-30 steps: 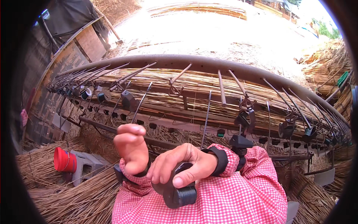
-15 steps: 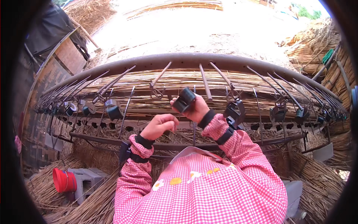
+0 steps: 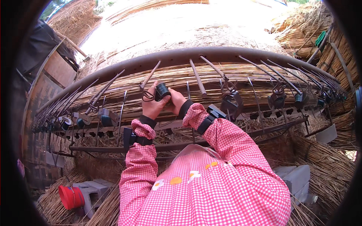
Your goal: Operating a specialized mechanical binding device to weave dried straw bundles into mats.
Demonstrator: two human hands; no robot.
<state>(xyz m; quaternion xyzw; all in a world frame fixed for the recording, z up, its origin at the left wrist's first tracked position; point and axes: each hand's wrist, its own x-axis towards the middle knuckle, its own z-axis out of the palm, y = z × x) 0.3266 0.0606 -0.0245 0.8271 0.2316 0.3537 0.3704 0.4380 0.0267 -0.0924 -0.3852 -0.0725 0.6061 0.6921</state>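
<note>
Between my two hands is a dark green spool [image 3: 163,90], wound like a thick bobbin and tilted. My left hand [image 3: 151,104] has its fingers around the spool's left side and underside. From the right, my right hand [image 3: 176,100] closes on it too; some of its fingers are hidden behind the spool. Just left of my left hand, a wire hook [image 3: 148,95] hangs from the tip of a brown rod [image 3: 151,75]. Farther right, a dark metal holder [image 3: 231,102] hangs from another rod.
A long brown pipe [image 3: 177,55] with many rods curves across the frame, over a sheet of straw stalks [image 3: 132,86]. More spools in holders [image 3: 107,117] hang to the left. A lower bar [image 3: 169,147] runs before my body. A red bucket [image 3: 71,197] and grey blocks [image 3: 96,190] stand lower left.
My left hand has risen from beside the spool and now grips it along with my right hand. The spool has moved left and up in the frame, close to the wire hook; the view has shifted.
</note>
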